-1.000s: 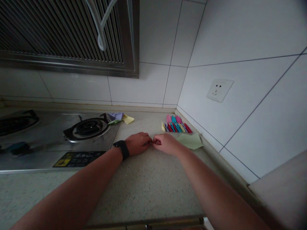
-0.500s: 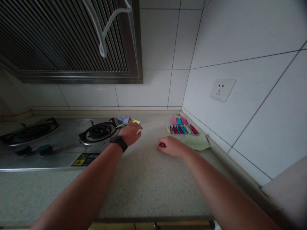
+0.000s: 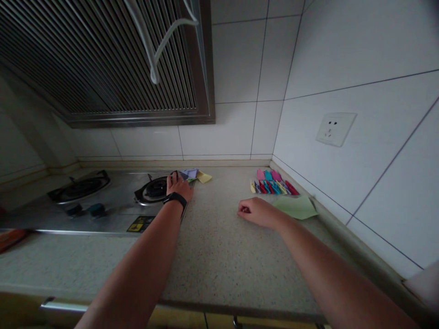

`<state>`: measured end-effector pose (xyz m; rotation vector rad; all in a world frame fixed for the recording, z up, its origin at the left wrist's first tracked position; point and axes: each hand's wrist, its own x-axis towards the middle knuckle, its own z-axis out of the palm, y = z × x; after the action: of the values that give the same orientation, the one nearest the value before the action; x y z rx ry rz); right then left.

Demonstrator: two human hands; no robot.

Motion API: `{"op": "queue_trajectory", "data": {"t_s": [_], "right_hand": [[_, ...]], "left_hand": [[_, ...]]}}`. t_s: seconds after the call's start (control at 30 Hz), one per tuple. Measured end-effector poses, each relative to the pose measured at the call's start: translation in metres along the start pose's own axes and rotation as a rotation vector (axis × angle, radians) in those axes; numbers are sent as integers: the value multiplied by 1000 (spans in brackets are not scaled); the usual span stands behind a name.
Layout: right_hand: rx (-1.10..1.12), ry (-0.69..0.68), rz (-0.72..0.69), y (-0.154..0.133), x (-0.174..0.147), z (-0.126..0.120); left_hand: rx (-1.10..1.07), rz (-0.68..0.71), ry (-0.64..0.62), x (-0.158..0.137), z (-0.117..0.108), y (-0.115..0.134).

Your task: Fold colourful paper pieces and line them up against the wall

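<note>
My left hand (image 3: 179,187), with a black watch on the wrist, is at the right edge of the near gas burner (image 3: 156,188). Its fingers are spread and hold nothing that I can see. Just beyond it lie purple paper pieces (image 3: 190,173) and a yellow paper piece (image 3: 205,177). My right hand (image 3: 255,211) rests on the countertop (image 3: 219,256) with its fingers curled in; whatever they may hold is hidden. Beside that wrist is a light green sheet of paper (image 3: 297,207). Behind it, small folded colored pieces (image 3: 274,187) stand in a row, with pink and blue ones (image 3: 268,175) at the back.
A steel stove top (image 3: 116,214) with a second burner (image 3: 80,187) and two knobs takes up the left. The range hood (image 3: 137,121) hangs above, a white hanger-like hook (image 3: 155,73) in front of it. A socket (image 3: 336,129) is on the right tiled wall.
My left hand has gone left, from beside the paper pieces to the burner's edge, its fingers spreading. My right hand stays curled on the countertop. The view has turned slightly left.
</note>
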<state>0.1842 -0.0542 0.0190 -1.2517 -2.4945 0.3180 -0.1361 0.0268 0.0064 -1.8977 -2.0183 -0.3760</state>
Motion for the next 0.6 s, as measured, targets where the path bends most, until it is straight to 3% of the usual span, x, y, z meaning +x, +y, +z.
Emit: {"op": "queue_trajectory", "data": {"t_s": [0.33, 0.6], "right_hand": [[23, 15, 25, -2, -1, -2], [36, 19, 20, 2, 0, -1]], "left_hand": [[-79, 20, -69, 4, 5, -4], [-132, 83, 25, -1, -9, 5]]}}
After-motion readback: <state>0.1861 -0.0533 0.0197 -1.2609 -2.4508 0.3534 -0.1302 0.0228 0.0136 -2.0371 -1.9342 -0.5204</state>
